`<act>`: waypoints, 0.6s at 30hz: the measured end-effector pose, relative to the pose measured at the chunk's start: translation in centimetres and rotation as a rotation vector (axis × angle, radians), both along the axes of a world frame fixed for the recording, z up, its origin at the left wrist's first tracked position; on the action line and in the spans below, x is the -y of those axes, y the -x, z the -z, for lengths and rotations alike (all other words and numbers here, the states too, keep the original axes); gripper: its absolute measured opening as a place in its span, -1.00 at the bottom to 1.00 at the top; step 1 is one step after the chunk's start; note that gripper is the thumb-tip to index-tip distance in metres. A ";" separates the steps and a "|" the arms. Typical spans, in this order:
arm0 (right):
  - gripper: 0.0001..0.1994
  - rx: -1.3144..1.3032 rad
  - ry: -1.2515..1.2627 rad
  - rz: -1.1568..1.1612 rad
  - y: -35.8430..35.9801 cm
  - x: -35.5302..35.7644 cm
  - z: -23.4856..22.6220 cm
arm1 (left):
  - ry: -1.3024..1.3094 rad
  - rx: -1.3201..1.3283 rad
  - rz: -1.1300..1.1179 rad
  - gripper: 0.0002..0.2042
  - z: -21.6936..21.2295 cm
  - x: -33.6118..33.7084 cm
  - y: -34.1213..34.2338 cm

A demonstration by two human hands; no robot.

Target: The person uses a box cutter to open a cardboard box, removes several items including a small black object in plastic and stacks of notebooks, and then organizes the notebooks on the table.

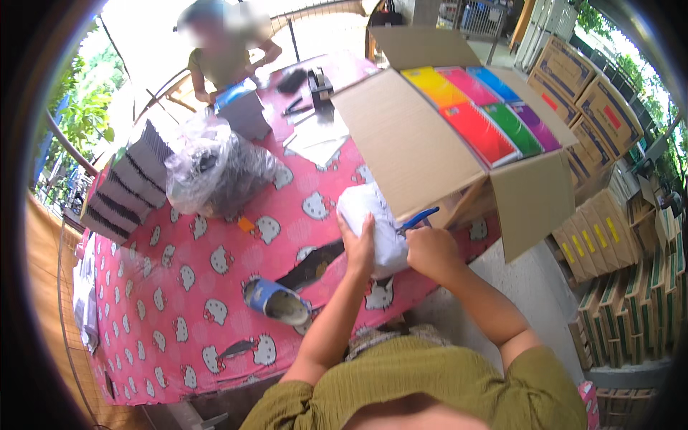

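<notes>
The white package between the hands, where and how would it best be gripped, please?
Probably by the left side of the white package, coming from the person's left: it is an elongated block at a slant, and the left hand rests along that edge. The right side looks less handy, with the right hand and blue tool there.

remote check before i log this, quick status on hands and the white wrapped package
Left hand against white wrapped package; right hand gripping blue-handled tool at its right edge. Package over pink patterned tablecloth. Open brown cardboard box close by.
</notes>
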State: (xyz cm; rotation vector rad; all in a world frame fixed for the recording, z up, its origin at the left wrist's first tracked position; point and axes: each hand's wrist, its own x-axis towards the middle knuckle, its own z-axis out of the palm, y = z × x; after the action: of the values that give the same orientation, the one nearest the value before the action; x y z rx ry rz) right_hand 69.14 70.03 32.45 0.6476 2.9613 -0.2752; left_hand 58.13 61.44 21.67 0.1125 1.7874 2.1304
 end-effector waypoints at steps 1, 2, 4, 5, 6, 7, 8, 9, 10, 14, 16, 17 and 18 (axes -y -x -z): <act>-0.84 -0.048 0.033 0.001 -1.7 0.2 0.6 | -0.106 0.062 0.026 -0.12 -0.7 -0.1 -0.2; -0.85 -0.133 0.043 -0.011 -2.5 -0.1 1.0 | -0.067 0.038 0.014 -0.12 -0.5 -0.2 0.1; -0.85 -0.294 0.154 0.032 -4.1 -0.4 1.2 | -0.005 -0.031 -0.025 -0.11 0.5 0.1 0.3; -0.84 -0.359 0.266 0.098 -5.6 -0.2 1.4 | 0.012 0.003 -0.029 -0.07 0.3 0.0 0.3; -0.83 -0.481 0.294 0.149 -6.8 -0.6 2.7 | 0.106 0.107 -0.021 0.01 1.0 0.0 0.6; -0.80 -0.594 0.332 0.204 -7.8 -1.2 4.9 | 0.116 0.142 -0.007 0.09 0.8 0.0 0.8; -0.79 -0.627 0.253 0.223 -8.8 -1.9 7.0 | 0.127 0.165 0.029 0.10 0.6 0.2 1.4; -0.75 -0.655 0.171 0.252 -9.5 -2.1 8.7 | 0.139 0.192 0.074 0.12 0.5 0.5 2.1; -0.74 -0.583 0.229 0.360 -9.8 -1.8 10.1 | 0.150 0.213 0.116 0.13 0.4 0.6 2.9; -0.70 -0.476 0.226 0.412 -9.8 -2.0 11.9 | 0.172 0.065 0.103 0.15 1.6 -1.2 4.1; -0.68 -0.498 0.156 0.330 -9.3 -2.1 12.4 | 0.148 -0.042 0.093 0.11 2.1 -1.1 4.3; -0.67 -0.514 0.151 0.333 -8.9 -2.1 13.1 | 0.127 -0.103 0.091 0.07 2.0 -0.7 4.3; -0.66 -0.530 0.147 0.334 -8.4 -2.5 13.5 | 0.089 -0.071 0.112 0.04 1.6 -0.7 4.6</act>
State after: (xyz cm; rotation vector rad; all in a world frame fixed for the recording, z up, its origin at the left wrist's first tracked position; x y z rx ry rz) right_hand 77.59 72.50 18.90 1.2143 3.2470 -0.7963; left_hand 53.57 62.10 20.12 0.2624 1.8669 1.9899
